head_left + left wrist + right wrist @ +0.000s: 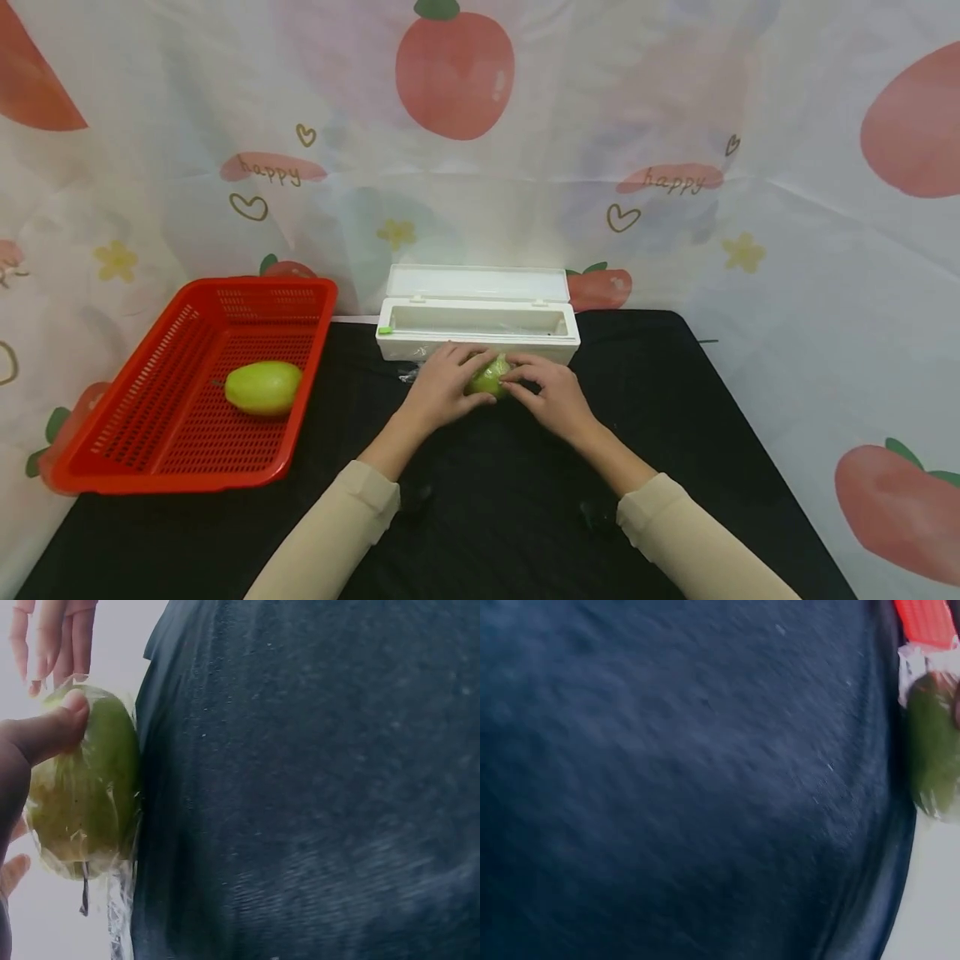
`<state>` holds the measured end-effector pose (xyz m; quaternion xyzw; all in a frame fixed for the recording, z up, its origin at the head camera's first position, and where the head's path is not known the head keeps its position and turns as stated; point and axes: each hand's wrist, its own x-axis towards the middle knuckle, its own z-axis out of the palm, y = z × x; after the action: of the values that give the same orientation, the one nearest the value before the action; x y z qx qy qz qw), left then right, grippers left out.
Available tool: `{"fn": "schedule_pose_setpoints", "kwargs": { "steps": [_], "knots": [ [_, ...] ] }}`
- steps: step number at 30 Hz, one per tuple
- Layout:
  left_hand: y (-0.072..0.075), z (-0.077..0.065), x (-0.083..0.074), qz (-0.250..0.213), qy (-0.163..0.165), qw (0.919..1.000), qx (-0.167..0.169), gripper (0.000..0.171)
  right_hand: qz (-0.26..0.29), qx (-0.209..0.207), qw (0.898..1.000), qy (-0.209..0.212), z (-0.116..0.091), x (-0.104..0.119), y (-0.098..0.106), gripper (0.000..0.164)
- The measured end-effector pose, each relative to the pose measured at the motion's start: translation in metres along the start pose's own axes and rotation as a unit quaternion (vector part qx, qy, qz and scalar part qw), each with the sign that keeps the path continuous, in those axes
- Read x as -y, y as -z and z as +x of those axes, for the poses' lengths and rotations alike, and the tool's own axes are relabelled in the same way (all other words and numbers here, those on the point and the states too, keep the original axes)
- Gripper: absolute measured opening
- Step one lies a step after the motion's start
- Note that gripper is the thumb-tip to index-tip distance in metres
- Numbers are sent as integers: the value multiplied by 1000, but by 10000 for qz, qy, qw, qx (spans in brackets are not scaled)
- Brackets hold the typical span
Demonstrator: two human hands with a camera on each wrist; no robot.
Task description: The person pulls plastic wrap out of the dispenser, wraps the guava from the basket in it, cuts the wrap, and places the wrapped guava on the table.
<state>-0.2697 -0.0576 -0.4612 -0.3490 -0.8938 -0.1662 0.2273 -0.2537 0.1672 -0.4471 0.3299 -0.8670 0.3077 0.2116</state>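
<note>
A green pear (112, 769) wrapped in clear cling film (120, 915) lies on the black cloth, just in front of a white cling film box. My left hand (444, 387) grips it from the left, thumb pressed on its near side in the left wrist view and the other fingers partly hidden behind it. The stem sticks out past the film at the left end. At the opposite end, my right hand (551, 392) brings thumb and fingertips together on the film. The right wrist view catches only part of the wrapped pear (930, 750).
The white cling film box (480, 346) stands at the back with its lid (477, 283) raised and a small green slider (385, 331) at its left end. On the left, a red plastic basket (183, 479) holds another pear (262, 388). A printed curtain hangs behind.
</note>
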Motion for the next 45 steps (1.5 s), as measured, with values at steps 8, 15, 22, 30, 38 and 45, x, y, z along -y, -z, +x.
{"fn": "schedule_pose_setpoints", "kwargs": {
  "steps": [8, 15, 22, 30, 38, 45],
  "knots": [
    [-2, -5, -6, -447, 464, 9979, -50, 68, -164, -335, 9991, -207, -4, 13, -7, 20],
    [-8, -10, -7, -615, 483, 9969, -43, 66, -701, 518, 9953, -429, -14, 36, -14, 47],
    [-9, -13, -4, -548, 465, 9974, 62, 59, -159, 1802, 9824, -457, -27, 47, -18, 89],
    [-3, -13, -3, -743, 544, 9956, 165, 62, 427, 1959, 9770, -720, -33, 43, -7, 82],
    [-6, -10, -12, -1453, 986, 9842, -210, 48, 1190, 37, 9755, -1848, -25, 25, 7, 40],
    [-10, -11, -12, -1680, 1022, 9786, -598, 42, 2625, 523, 9224, -2783, -6, 17, 0, 69]
  ]
}}
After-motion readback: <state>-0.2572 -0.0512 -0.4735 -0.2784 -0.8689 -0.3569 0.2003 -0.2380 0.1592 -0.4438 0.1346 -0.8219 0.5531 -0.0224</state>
